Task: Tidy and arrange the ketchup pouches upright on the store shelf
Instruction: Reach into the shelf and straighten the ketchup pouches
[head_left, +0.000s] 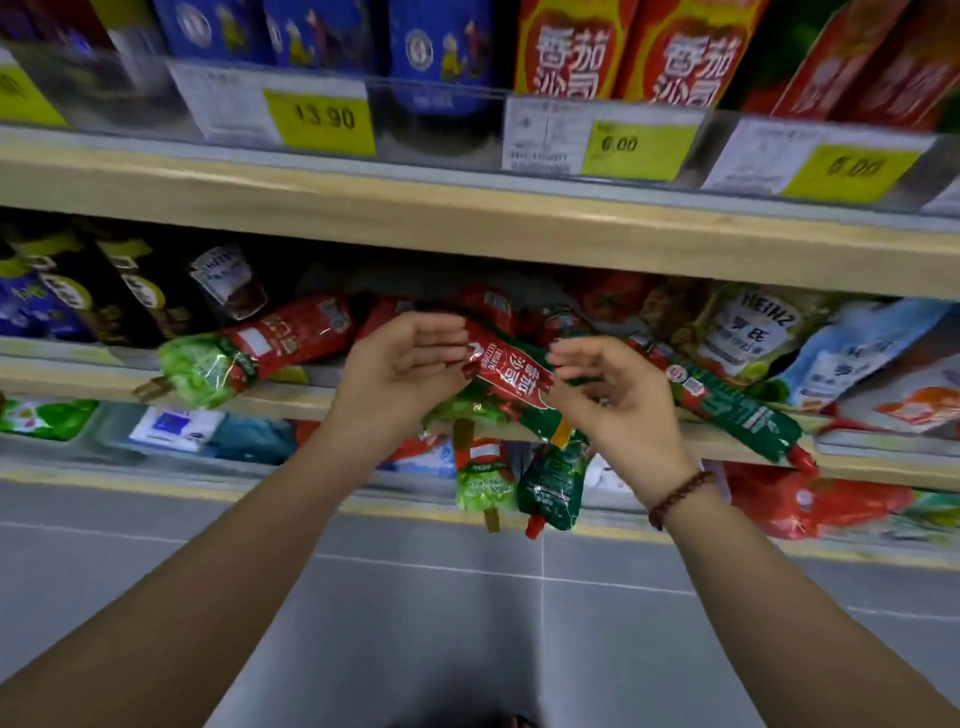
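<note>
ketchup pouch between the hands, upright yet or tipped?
Tipped. The ketchup pouch slants between the left hand and right hand, its label running diagonally, above the shelf edge.

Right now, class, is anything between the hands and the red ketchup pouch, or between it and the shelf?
Nothing blocks the hands: left hand and right hand pinch the red foil ketchup pouch. Toppled red-and-green pouches crowd the wooden shelf around it.

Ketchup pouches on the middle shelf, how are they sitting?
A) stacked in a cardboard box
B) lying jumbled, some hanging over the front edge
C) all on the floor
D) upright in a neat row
B: the ketchup pouches lie criss-crossed on the middle shelf, and two hang down over its front edge.
</note>
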